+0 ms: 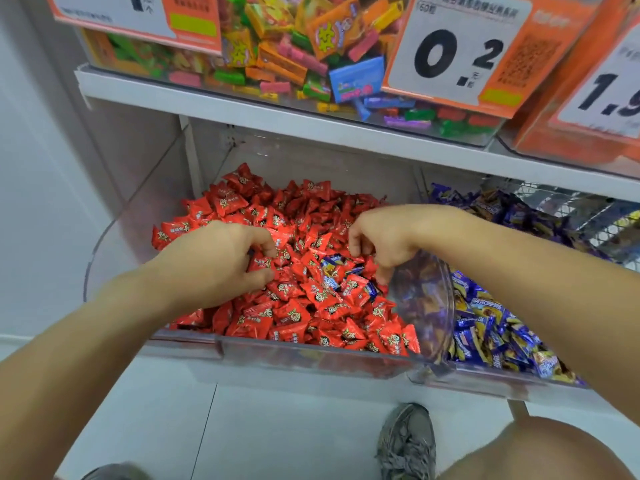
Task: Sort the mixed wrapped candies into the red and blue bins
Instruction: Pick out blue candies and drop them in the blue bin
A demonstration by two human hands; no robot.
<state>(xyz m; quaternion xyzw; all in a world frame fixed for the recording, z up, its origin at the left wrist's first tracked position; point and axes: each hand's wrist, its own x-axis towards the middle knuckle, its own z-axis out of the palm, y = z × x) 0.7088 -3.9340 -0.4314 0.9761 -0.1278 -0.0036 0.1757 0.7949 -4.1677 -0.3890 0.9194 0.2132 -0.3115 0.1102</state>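
Observation:
A clear bin (277, 353) is heaped with red wrapped candies (311, 209). A few blue candies (331, 264) lie mixed into the red pile near its middle right. To the right, a second clear bin (429, 306) holds blue and purple candies (485, 327). My left hand (221, 261) rests on the red pile, with thumb and forefinger curled round a red candy (260, 263). My right hand (381, 240) hovers just right of the blue strays, fingers loosely bent downward and nothing visible between them.
A white shelf (242, 109) runs overhead with a clear bin of mixed colourful candies (294, 53) and orange price tags (457, 53). A wire basket (568, 206) stands at the back right. Below are a pale tiled floor and my shoe (408, 445).

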